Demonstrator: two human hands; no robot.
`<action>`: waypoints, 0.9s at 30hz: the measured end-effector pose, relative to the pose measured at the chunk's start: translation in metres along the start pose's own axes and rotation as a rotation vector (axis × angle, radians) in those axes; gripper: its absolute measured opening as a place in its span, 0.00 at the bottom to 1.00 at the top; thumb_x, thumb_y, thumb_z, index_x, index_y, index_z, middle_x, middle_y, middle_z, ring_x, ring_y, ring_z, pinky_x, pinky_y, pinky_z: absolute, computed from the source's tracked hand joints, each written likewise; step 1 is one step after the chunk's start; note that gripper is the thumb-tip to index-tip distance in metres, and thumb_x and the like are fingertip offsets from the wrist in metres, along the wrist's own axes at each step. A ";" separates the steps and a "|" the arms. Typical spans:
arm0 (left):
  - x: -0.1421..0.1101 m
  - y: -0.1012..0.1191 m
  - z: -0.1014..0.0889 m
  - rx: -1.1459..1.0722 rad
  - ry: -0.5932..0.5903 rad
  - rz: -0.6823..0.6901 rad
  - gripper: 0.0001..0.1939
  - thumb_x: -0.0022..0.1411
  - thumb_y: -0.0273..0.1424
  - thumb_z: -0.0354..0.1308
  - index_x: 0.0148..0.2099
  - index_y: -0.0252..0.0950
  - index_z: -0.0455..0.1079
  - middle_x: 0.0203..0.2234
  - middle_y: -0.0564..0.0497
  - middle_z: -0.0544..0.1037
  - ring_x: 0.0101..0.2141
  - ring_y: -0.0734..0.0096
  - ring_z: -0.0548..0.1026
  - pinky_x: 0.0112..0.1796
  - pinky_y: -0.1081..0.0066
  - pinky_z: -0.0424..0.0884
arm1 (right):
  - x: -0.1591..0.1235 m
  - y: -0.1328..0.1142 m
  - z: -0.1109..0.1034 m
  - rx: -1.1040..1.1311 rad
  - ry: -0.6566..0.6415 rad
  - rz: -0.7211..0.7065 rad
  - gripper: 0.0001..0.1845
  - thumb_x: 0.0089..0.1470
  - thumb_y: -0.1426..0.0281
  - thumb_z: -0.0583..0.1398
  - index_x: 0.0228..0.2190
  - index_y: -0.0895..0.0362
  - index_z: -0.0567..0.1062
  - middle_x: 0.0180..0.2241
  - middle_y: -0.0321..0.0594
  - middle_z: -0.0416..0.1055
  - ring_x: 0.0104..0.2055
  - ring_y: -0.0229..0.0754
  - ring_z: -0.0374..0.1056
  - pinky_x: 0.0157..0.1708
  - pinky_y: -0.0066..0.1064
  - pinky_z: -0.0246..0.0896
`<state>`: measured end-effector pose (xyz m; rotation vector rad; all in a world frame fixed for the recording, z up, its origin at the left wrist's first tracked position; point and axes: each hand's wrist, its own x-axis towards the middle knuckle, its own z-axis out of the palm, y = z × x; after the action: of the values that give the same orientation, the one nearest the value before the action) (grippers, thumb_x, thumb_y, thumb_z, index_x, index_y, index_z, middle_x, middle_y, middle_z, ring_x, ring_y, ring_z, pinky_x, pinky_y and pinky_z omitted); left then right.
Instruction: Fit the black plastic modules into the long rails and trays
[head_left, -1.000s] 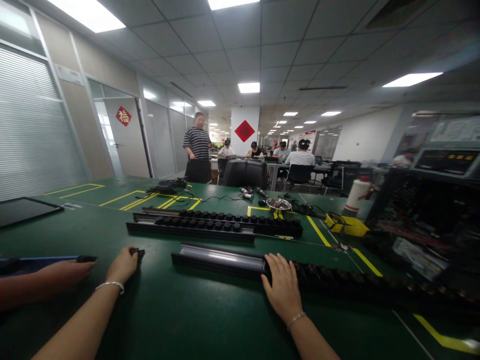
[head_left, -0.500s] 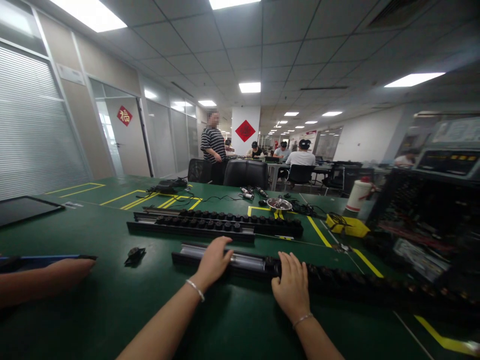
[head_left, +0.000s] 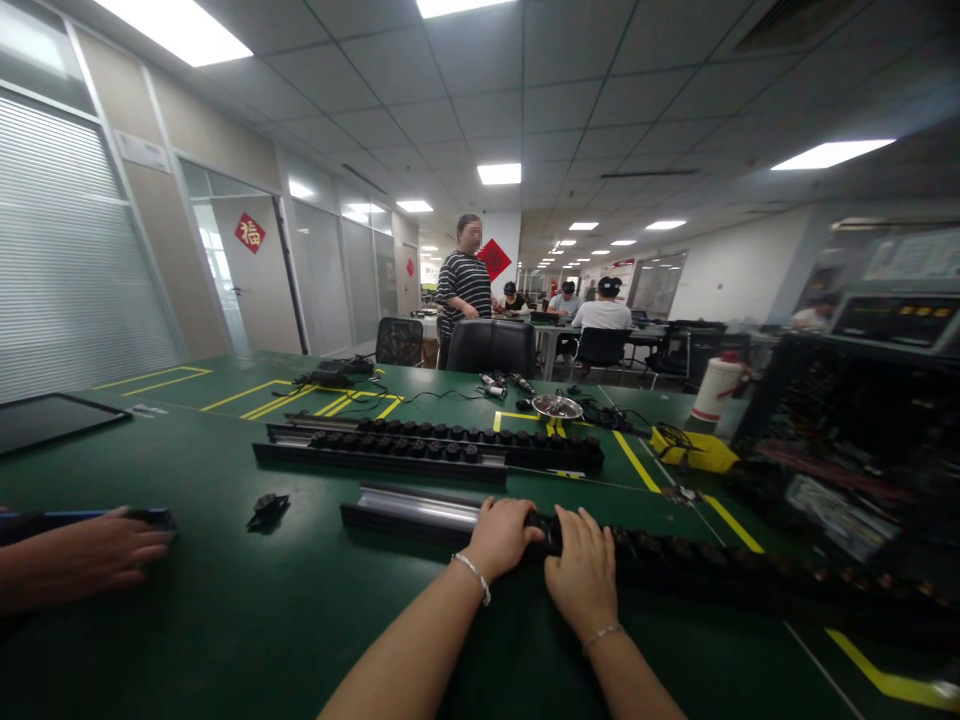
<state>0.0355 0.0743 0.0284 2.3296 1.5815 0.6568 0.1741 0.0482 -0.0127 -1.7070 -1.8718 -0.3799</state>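
A long black rail (head_left: 427, 515) with a silvery inner channel lies across the table in front of me. Dark blocky pieces fill its right part. My left hand (head_left: 501, 535) curls over the rail, its thumb pointing right at a black block (head_left: 547, 530) seated in the channel. Just right of that block, my right hand (head_left: 582, 560) bends its fingers over the rail; its fingertips are hidden behind the far side. A small loose black knobbed piece (head_left: 268, 511) rests on the table to the left.
Two more black rails (head_left: 379, 455) with round knobs lie behind. At left, another person's hand (head_left: 112, 550) is on a blue-and-black object. A metal dish (head_left: 557, 406), yellow tray (head_left: 697, 452), white bottle (head_left: 715, 388) and open electronics case (head_left: 825, 450) stand beyond. A person in stripes (head_left: 465, 285) stands farther off.
My left hand let go of the small black piece at left and moved right onto the rail. My right hand shifted slightly right, uncovering a block. The striped-shirt person moved right.
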 end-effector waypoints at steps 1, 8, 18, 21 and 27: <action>-0.001 -0.002 -0.002 0.003 -0.003 -0.001 0.15 0.57 0.38 0.55 0.47 0.42 0.67 0.43 0.48 0.76 0.47 0.61 0.69 0.52 0.56 0.55 | 0.000 0.000 0.000 0.003 -0.003 0.000 0.31 0.42 0.77 0.49 0.51 0.60 0.65 0.51 0.44 0.65 0.59 0.45 0.51 0.60 0.43 0.32; -0.008 -0.020 -0.011 0.022 0.001 -0.014 0.15 0.58 0.38 0.53 0.48 0.44 0.66 0.45 0.49 0.74 0.49 0.61 0.67 0.52 0.56 0.53 | 0.001 0.000 -0.001 0.005 -0.002 -0.008 0.30 0.42 0.77 0.49 0.50 0.60 0.66 0.50 0.45 0.66 0.58 0.45 0.51 0.60 0.44 0.32; -0.024 -0.059 -0.037 0.126 0.042 -0.038 0.16 0.58 0.38 0.55 0.48 0.41 0.68 0.42 0.48 0.72 0.44 0.64 0.68 0.45 0.67 0.61 | 0.001 -0.001 -0.002 0.000 -0.005 0.001 0.30 0.43 0.77 0.49 0.51 0.60 0.66 0.50 0.44 0.66 0.58 0.45 0.51 0.60 0.44 0.32; -0.030 -0.069 -0.046 0.128 0.035 -0.066 0.16 0.58 0.36 0.54 0.49 0.40 0.68 0.42 0.48 0.72 0.44 0.65 0.67 0.46 0.68 0.61 | 0.001 -0.002 -0.003 -0.002 -0.011 0.006 0.31 0.43 0.77 0.48 0.51 0.60 0.66 0.51 0.44 0.66 0.58 0.45 0.51 0.60 0.44 0.32; -0.042 -0.091 -0.062 0.119 0.043 -0.148 0.15 0.58 0.33 0.52 0.49 0.40 0.68 0.44 0.48 0.72 0.46 0.65 0.67 0.48 0.68 0.60 | 0.000 -0.001 -0.001 -0.012 -0.001 -0.002 0.31 0.42 0.77 0.48 0.51 0.61 0.65 0.51 0.44 0.66 0.58 0.45 0.51 0.60 0.44 0.32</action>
<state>-0.0818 0.0673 0.0326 2.2651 1.8377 0.5975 0.1738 0.0477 -0.0114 -1.7141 -1.8758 -0.3919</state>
